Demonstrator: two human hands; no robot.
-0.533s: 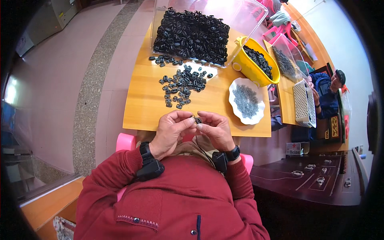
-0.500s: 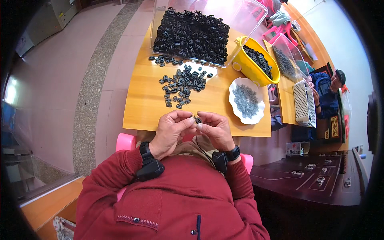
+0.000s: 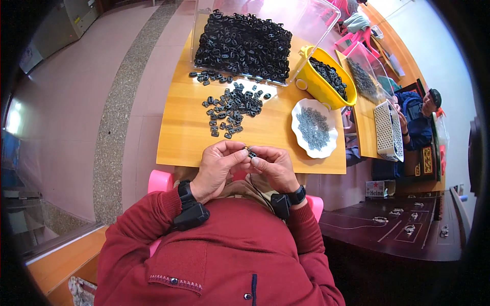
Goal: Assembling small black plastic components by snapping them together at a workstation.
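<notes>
Just in front of the table's near edge, my left hand (image 3: pixel 220 164) and my right hand (image 3: pixel 275 166) meet fingertip to fingertip. Between them they pinch a small black oval piece with holes (image 3: pixel 252 154). Part of it is covered by the thumbs and fingers. A tiny dark ring or loop shows at the left fingertips, too small to name. Beyond the hands, a loose pile of similar black pieces (image 3: pixel 235 108) lies on the wooden table (image 3: pixel 178 137). To the right stands a white scalloped dish (image 3: pixel 330 145) of small grey, clear-looking parts (image 3: pixel 314 127).
A clear plastic bin (image 3: pixel 306 38) full of black pieces stands at the far side. Beside it is a yellow tub (image 3: pixel 316 84) holding more. At right, another person (image 3: pixel 418 120) sits at a table with a white perforated basket (image 3: pixel 384 132). Dark drawers (image 3: pixel 403 224) stand lower right.
The small black piece has turned slightly between my fingertips, and the right fingers have shifted a little around it. Both arms stay in nearly the same place.
</notes>
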